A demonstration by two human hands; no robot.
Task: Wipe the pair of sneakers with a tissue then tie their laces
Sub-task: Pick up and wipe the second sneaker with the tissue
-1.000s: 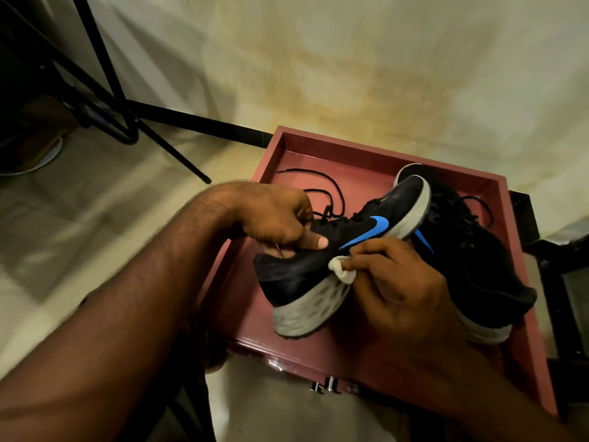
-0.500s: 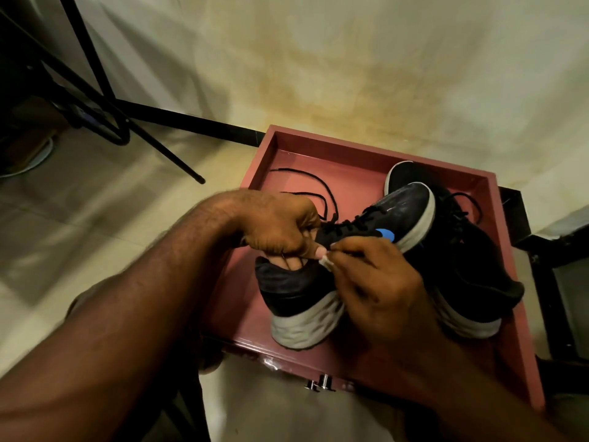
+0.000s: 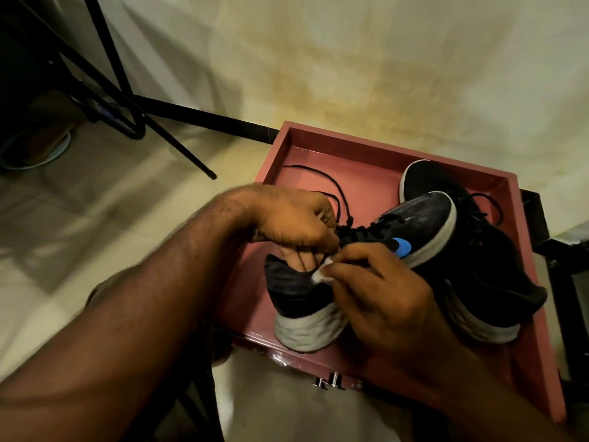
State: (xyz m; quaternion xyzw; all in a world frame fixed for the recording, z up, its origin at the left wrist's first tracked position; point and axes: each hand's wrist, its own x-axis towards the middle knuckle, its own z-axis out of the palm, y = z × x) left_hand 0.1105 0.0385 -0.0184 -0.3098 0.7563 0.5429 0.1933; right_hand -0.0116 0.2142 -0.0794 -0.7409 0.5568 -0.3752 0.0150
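From the head view, the near sneaker (image 3: 414, 215) is held tilted over the pink tray (image 3: 334, 154), heel toward the person and low, toe raised toward the far right, its grey sole turned to the right and down. The left hand (image 3: 296, 218) has its grip clamped on this sneaker at the collar, fingers curled down into the opening and knuckles up, just behind the black laces. The right hand (image 3: 376, 291) lies against the shoe's side just beside the left, its grip pinched on a small white tissue (image 3: 320, 273) that presses on the dark upper near the collar; the blue logo shows just past its fingertips. Both forearms reach in from the lower edge, the left one crossing from lower left, the right one from lower right. The other sneaker (image 3: 497, 282) lies in the tray on the right, partly behind the held shoe, toe toward the far wall and heel toward the near right corner, its laces loose. A loose black lace (image 3: 318, 173) from the held shoe trails across the tray's floor toward its far left corner. The tray sits on a pale tiled floor (image 3: 95, 218) close to a stained cream wall (image 3: 350, 59). Black tripod legs (image 3: 153, 122) stand at the upper left, and a pale dish (image 3: 38, 154) lies on the floor beyond them.
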